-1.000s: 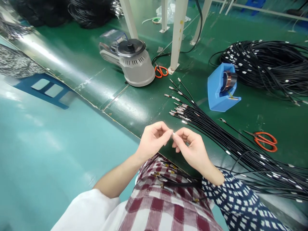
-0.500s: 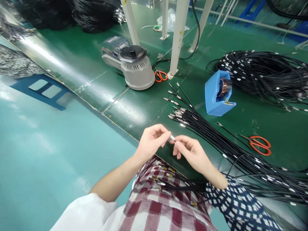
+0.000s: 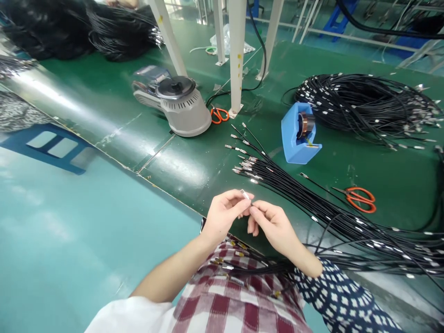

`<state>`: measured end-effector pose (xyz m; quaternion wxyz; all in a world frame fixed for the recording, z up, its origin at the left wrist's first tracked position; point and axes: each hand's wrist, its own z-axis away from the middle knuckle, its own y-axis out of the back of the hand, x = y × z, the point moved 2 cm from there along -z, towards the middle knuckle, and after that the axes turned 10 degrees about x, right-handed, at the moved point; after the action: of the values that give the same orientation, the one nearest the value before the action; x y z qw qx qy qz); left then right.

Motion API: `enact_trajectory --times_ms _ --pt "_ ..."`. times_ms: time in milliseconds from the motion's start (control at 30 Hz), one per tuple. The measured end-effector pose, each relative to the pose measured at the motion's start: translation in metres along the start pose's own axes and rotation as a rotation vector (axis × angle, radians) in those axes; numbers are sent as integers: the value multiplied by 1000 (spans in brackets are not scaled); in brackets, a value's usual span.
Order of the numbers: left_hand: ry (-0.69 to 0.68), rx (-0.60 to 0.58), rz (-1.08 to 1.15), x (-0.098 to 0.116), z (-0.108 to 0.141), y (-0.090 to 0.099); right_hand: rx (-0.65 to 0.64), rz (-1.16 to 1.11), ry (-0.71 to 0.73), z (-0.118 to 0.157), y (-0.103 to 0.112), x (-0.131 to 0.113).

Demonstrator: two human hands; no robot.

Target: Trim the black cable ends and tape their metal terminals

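Observation:
Both hands meet over the front edge of the green table. My left hand (image 3: 225, 212) pinches a small silvery-white connector (image 3: 244, 194), whose end sticks up above the fingertips. Thumb and finger of my right hand (image 3: 272, 224) are closed on the dark cable end just beside it; the rest of that cable is hidden by the hand. Beyond them a bundle of black cables (image 3: 298, 189) lies on the table, its metal tips fanned toward the left. More black cables (image 3: 256, 266) with yellow bits rest across the checkered apron on my lap.
A grey round tape dispenser (image 3: 187, 111) stands at the back left, with orange scissors (image 3: 219, 115) beside it. To the right are a blue tape holder (image 3: 293, 134), a second pair of scissors (image 3: 360, 200) and a large cable coil (image 3: 364, 101). White posts (image 3: 237, 55) rise behind.
The view has shifted slightly. My left hand has turned, and more of the connector now shows above its fingers. My right hand stays pinched close beside it.

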<state>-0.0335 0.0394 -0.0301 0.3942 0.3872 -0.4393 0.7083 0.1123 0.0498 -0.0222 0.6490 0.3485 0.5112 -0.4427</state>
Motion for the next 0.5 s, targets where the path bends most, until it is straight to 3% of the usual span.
enact_trajectory --times_ms 233,500 --pt "4 23 -13 -4 2 -4 47 -24 46 8 -4 9" --pt "126 -56 177 -2 11 -17 128 -59 77 17 -6 10"
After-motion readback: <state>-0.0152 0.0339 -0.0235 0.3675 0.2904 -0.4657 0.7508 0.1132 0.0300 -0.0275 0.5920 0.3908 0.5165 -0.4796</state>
